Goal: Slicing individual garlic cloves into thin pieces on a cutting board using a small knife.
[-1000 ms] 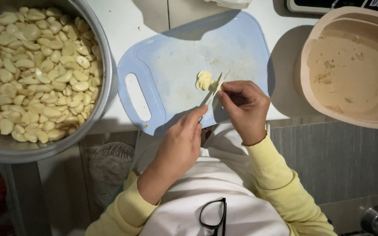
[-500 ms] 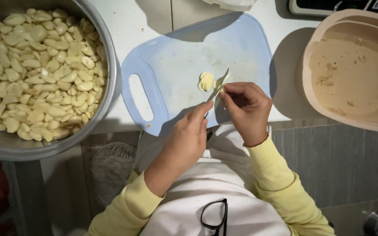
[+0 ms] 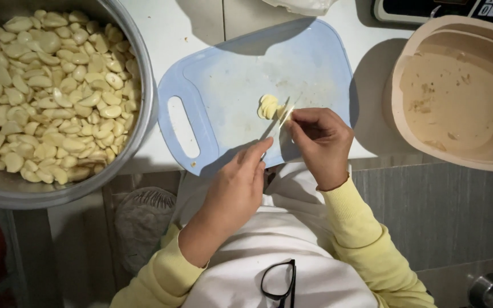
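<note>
A kitchen food-prep spot, seen from above. A white counter (image 3: 201, 34) holds a large metal bowl (image 3: 138, 114) heaped with peeled garlic cloves (image 3: 47, 97), a pale blue plastic cutting board (image 3: 223, 97) and a beige plastic tub (image 3: 457, 97). A digital scale (image 3: 429, 8) sits at the far edge, with grey tiled flooring (image 3: 446, 217) below.

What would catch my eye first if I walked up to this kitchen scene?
Probably the big metal bowl at the left, heaped with peeled garlic cloves. Next, the two hands at the middle: the left hand holds a knife over sliced garlic on a pale blue cutting board, the right hand steadying. A beige tub sits right.
</note>
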